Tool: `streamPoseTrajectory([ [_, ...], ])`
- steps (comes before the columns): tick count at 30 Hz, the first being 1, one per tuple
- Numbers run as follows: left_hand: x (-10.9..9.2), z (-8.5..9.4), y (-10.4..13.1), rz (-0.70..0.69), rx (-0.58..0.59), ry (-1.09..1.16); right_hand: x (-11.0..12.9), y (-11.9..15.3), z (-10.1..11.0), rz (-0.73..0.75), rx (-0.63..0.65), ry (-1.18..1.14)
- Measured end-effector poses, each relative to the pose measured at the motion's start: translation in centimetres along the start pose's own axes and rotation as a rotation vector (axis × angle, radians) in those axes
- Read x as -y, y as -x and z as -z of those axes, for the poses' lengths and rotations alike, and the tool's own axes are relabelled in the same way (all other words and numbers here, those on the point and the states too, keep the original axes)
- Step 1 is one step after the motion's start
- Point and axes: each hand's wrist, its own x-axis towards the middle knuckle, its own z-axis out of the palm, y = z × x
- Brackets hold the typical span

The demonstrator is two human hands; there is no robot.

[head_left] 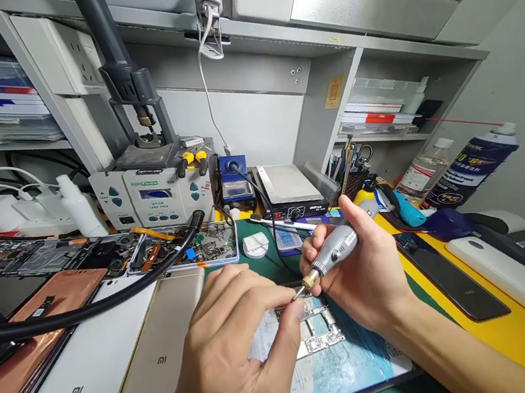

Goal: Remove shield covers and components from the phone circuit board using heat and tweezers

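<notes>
A grey rotary tool (340, 247) with a brass-coloured collar lies across my right hand (369, 269), its thin metal tip pointing down and left. The fingers and thumb of that hand wrap around its body. With thumb and forefinger, my left hand (247, 341) pinches the tool's tip. Just below the tip, a metal-shielded circuit board (321, 340) rests on a light blue and white mat (349, 371). Part of the board is hidden behind my left hand.
Phone shells (79, 384) and a thick black hose (94, 311) lie at left. Behind stand a soldering station (155, 195), a parts tray (219, 241) and a small grey-topped device (288, 185). At right are a black phone (452, 275), a white shell (524, 282) and a spray can (473, 166).
</notes>
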Motion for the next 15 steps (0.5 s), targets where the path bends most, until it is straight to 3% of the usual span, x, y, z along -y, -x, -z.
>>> streamPoseTrajectory([
  [15, 0.95, 0.28, 0.62, -0.023, 0.094, -0.071, -0.23, -0.11, -0.24, 0.043, -0.094, 0.037],
])
